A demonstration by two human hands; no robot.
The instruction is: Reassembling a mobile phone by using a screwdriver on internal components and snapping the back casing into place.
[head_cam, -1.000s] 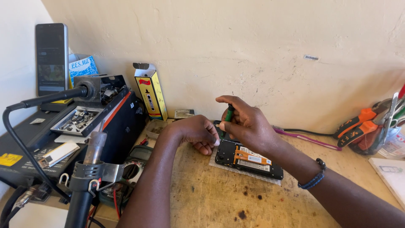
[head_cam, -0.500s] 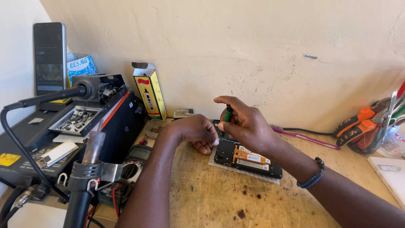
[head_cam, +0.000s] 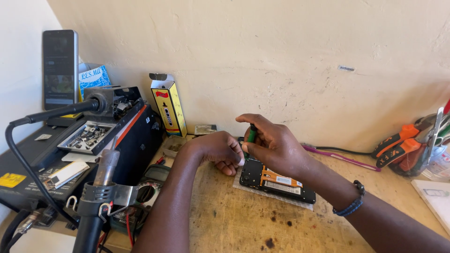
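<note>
Two hands are busy on an opened phone (head_cam: 277, 180).
A green screwdriver (head_cam: 251, 136) is pinched upright by the closed right hand (head_cam: 274, 147); the phone, under it, is steadied by the curled left hand (head_cam: 218, 150). A screw seems to be worked; slow turning is needed.

Over the last second the right hand (head_cam: 274, 147) slid a little left with the green screwdriver (head_cam: 251, 136) above the opened phone (head_cam: 276, 180), nearer the left hand (head_cam: 218, 150).
</note>
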